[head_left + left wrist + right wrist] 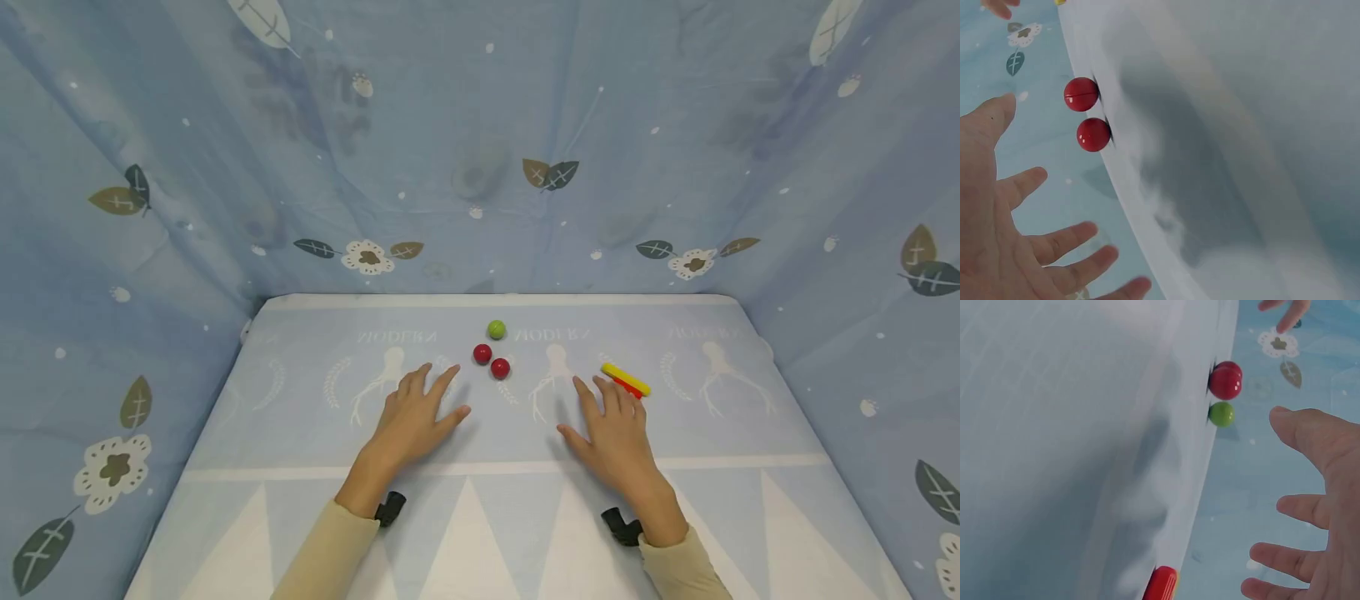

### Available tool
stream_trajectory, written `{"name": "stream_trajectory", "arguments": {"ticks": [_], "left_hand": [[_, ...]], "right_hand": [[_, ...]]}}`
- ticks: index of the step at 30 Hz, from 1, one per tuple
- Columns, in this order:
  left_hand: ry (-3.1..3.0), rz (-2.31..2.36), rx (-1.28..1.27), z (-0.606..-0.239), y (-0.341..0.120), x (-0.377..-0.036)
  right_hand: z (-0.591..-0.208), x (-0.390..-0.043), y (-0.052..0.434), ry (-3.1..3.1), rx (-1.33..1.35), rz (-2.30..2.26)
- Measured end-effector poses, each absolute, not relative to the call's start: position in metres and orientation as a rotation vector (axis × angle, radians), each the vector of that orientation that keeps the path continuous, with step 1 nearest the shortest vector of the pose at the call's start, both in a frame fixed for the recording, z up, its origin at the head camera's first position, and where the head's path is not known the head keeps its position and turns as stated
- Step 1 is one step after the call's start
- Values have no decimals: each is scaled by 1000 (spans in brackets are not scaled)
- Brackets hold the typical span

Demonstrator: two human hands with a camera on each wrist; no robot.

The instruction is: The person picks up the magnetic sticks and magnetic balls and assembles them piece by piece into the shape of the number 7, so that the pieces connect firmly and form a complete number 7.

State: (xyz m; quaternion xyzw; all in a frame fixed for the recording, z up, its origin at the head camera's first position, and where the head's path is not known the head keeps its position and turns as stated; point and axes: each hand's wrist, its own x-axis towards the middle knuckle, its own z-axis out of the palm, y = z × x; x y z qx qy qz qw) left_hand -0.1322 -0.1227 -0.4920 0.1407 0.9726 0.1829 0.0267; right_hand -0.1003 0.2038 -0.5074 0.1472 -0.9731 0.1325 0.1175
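Two red balls lie close together near the middle of the table, and a green ball sits just behind them. My left hand hovers over the cloth to the left of the balls, fingers spread and holding nothing. On the other side my right hand is likewise spread and holds nothing. Just beyond its fingertips lie a yellow stick and a red stick, side by side and slanted. In the right wrist view the red stick shows a rounded end.
A pale blue patterned cloth covers the table. Blue curtains with leaf and flower prints stand behind it and on both sides. Each wrist wears a black camera mount, one at the left and one at the right.
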Motion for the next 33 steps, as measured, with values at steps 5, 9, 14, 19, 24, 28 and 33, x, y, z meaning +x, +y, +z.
{"name": "stream_trajectory", "arguments": {"ticks": [5,9,14,19,24,28,33], "left_hand": [[2963,597,466,-491,-114,-145],[2912,661,457,-491,-107,-155],[2859,708,447,-494,-98,-166],[2797,844,470,-499,-89,-178],[2720,979,488,-501,-82,-188],[2681,1044,498,-506,-77,-193],[2659,1042,498,-511,-72,-197]], "right_hand": [[-511,-102,215,-2821,380,436],[-512,-103,223,-2790,338,489],[-514,-105,231,-2760,268,587],[-516,-108,237,-2772,109,738],[-520,-113,243,-2714,-35,941],[-521,-117,249,-2706,-104,1070],[-525,-121,254,-2737,-187,1136]]}}
